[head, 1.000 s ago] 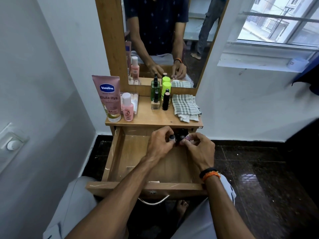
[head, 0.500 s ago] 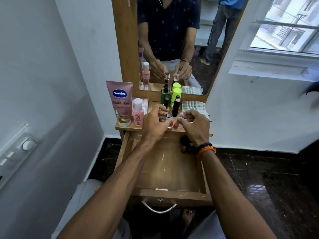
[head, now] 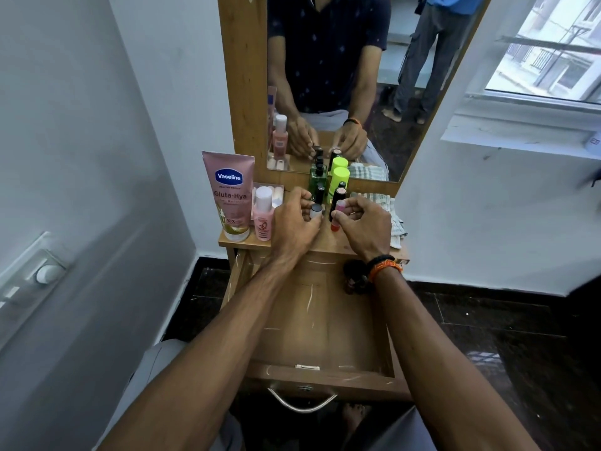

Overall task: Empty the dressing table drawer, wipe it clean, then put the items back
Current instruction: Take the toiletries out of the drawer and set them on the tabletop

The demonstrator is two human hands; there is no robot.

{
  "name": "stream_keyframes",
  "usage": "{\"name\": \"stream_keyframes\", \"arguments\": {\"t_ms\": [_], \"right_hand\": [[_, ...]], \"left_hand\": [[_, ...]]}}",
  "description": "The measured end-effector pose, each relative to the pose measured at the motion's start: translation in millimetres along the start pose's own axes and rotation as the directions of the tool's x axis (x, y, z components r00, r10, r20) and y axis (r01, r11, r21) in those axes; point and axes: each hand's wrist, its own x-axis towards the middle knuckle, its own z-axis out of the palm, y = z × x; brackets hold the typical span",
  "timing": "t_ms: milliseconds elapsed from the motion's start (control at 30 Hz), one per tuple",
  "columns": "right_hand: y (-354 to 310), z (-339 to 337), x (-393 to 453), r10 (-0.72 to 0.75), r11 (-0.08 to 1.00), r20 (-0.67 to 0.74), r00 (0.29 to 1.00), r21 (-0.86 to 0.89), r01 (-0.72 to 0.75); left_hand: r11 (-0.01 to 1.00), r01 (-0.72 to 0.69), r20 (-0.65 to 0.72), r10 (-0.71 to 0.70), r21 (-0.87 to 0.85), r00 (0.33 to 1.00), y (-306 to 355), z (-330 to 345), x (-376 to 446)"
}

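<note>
Two small bottles over tabletop (head: 328, 244), left hand (head: 294, 222) grasping grey-capped bottle (head: 315, 211); right hand (head: 364, 224) pinching pink-capped bottle (head: 338, 214)

On the dressing table top (head: 325, 244) I see the Vaseline tube (head: 228, 193) at nine o'clock, the folded cloth (head: 388, 219) at three, bottles (head: 328, 187) between. The open drawer (head: 318, 374) lies at six, a hair tie (head: 354, 276) in its far right corner.

A window (head: 549, 60) at right, a wall switch panel (head: 29, 281) at left.
</note>
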Motion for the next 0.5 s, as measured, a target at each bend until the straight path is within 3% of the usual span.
{"name": "stream_keyframes", "arguments": {"t_ms": [500], "right_hand": [[6.9, 9.0, -6.4, 0.075, 0.996, -0.028, 0.997, 0.044, -0.074]], "left_hand": [[0.997, 0.000, 0.006, 0.000, 0.076, 1.000, -3.3, 6.8, -5.8]]}}
